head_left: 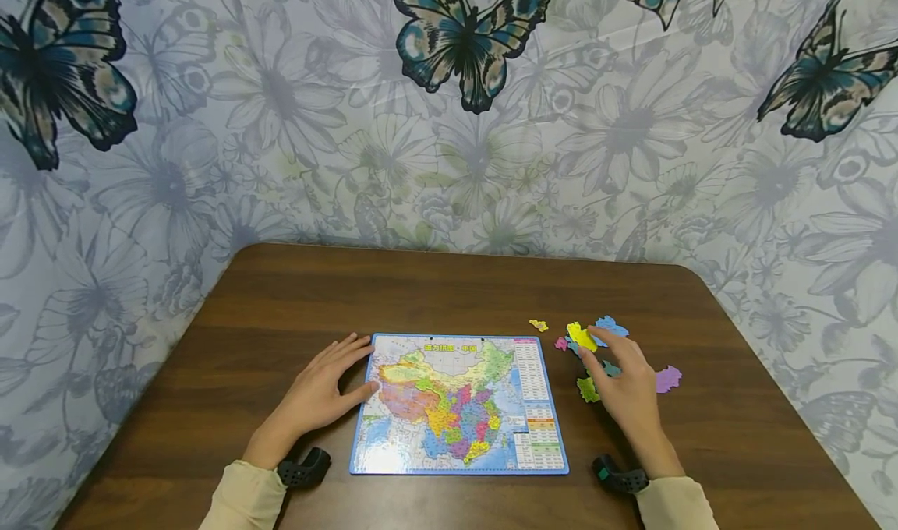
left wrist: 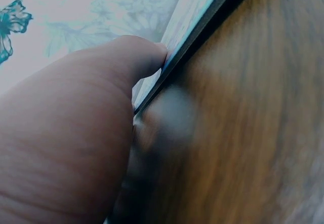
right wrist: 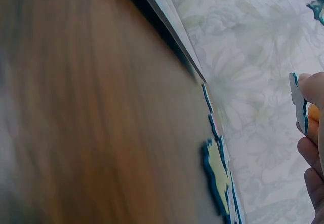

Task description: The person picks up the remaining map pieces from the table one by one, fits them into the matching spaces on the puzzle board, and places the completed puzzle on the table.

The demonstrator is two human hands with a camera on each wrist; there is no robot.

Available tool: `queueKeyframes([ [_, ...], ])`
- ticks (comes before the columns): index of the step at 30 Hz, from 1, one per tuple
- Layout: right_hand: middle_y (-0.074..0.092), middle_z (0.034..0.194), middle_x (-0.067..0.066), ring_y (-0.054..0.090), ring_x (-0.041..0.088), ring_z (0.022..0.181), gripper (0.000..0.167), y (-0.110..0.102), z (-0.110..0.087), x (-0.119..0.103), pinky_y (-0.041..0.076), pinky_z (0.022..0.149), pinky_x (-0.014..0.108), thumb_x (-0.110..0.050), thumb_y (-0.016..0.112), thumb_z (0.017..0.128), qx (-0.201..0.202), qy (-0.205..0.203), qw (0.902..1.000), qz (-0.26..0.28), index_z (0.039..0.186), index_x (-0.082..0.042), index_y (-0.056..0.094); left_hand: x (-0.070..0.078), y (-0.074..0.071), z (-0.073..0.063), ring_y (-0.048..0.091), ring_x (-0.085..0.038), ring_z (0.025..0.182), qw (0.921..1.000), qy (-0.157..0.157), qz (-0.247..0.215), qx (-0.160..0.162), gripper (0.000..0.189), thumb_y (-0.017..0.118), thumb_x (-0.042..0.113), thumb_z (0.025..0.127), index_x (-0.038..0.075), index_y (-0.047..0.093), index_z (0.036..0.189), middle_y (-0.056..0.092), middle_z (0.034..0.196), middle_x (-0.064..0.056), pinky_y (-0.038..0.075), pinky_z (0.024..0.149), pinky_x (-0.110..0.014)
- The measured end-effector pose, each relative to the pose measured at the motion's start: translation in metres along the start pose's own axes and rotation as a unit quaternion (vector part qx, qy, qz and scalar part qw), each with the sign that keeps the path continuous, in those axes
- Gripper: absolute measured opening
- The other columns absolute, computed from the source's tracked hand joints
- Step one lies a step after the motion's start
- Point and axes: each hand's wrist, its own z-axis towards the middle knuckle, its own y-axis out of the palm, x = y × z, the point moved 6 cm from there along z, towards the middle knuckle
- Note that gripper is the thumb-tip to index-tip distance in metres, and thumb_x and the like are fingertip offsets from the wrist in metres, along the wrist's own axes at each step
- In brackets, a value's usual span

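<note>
A map puzzle board (head_left: 449, 343) with a blue rim and a colourful map of China lies on the table. At its left edge rests my left hand (head_left: 326, 386), fingers stretched along the side and thumb tip on the rim. In the left wrist view the thumb (left wrist: 136, 57) touches the edge of the board. My right hand (head_left: 627, 386) pinches a yellow puzzle piece (head_left: 581, 335) between thumb and fingers, over the loose pieces right of the board. The right wrist view shows this piece (right wrist: 298, 105) edge-on, held above the table.
Around the right hand lie several loose pieces: a blue piece (head_left: 612, 326), a green piece (head_left: 588, 390), a purple piece (head_left: 669, 379), a pink piece (head_left: 561, 344) and a small yellow-orange piece (head_left: 539, 325). Behind the brown table (head_left: 449, 288) hangs a butterfly-patterned cloth (head_left: 491, 179).
</note>
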Motion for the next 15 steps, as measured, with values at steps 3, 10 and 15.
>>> queueKeyframes([
  [3, 0.074, 0.117, 0.015, 0.064, 0.029, 0.102, 0.048, 0.003, 0.001, -0.006, 0.043, 0.087, 0.006, 0.002, 0.085, 0.080, -0.007, -0.008, 0.9999, 0.007, 0.126, -0.005, 0.073, 0.001, 0.000, 0.000, 0.035, -0.035, 0.152, 1.0000, 0.003, 0.002, 0.002, 0.069, 0.074, 0.046, 0.094, 0.009, 0.054, 0.150, 0.046, 0.160, -0.011, 0.026, 0.125, -0.058],
  [10, 0.074, 0.116, 0.015, 0.064, 0.029, 0.102, 0.048, 0.010, 0.002, -0.015, 0.045, 0.090, 0.004, 0.003, 0.086, 0.079, -0.014, -0.020, 0.9994, 0.026, 0.124, -0.003, 0.073, 0.001, 0.000, 0.002, 0.034, -0.033, 0.153, 1.0000, 0.000, -0.002, -0.003, 0.070, 0.074, 0.046, 0.094, 0.010, 0.054, 0.151, 0.045, 0.161, -0.009, 0.025, 0.126, -0.057],
  [15, 0.074, 0.119, 0.015, 0.065, 0.031, 0.109, 0.048, 0.018, 0.000, -0.020, 0.038, 0.098, 0.003, 0.001, 0.085, 0.080, -0.030, -0.022, 0.9988, 0.030, 0.126, -0.003, 0.072, 0.000, 0.000, 0.000, 0.034, -0.033, 0.153, 1.0000, 0.001, 0.002, -0.002, 0.070, 0.074, 0.047, 0.094, 0.010, 0.054, 0.151, 0.045, 0.161, -0.009, 0.025, 0.126, -0.057],
])
